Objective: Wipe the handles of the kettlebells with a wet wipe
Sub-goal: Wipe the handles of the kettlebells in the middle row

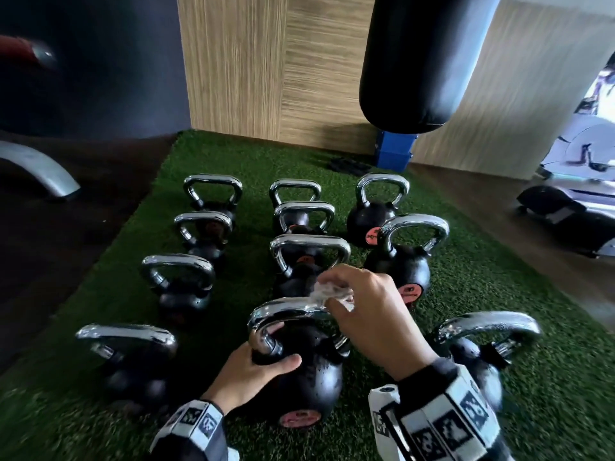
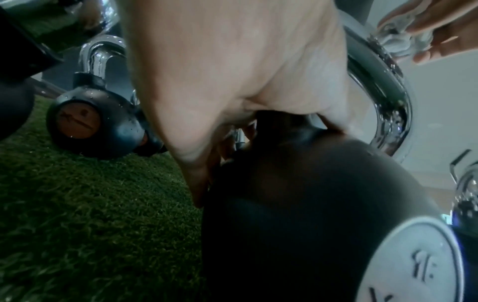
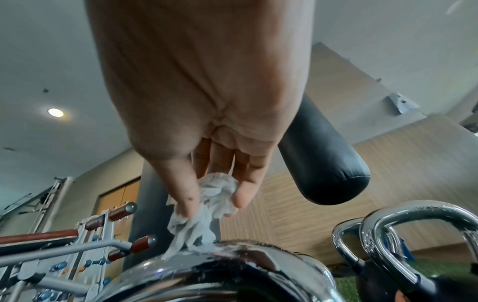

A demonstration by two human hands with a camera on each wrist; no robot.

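Several black kettlebells with chrome handles stand in rows on green turf. The nearest middle kettlebell has a wet chrome handle. My left hand grips that kettlebell at the left base of the handle, thumb over the black body. My right hand pinches a crumpled white wet wipe and presses it on the top right of the handle. In the right wrist view the wipe sits between thumb and fingers, touching the handle. The left wrist view shows the black body and my palm close up.
A black punching bag hangs above the back right of the turf mat. A blue box stands by the wood-panelled wall. Dark floor lies left of the mat, with a grey machine leg. Gym equipment stands at right.
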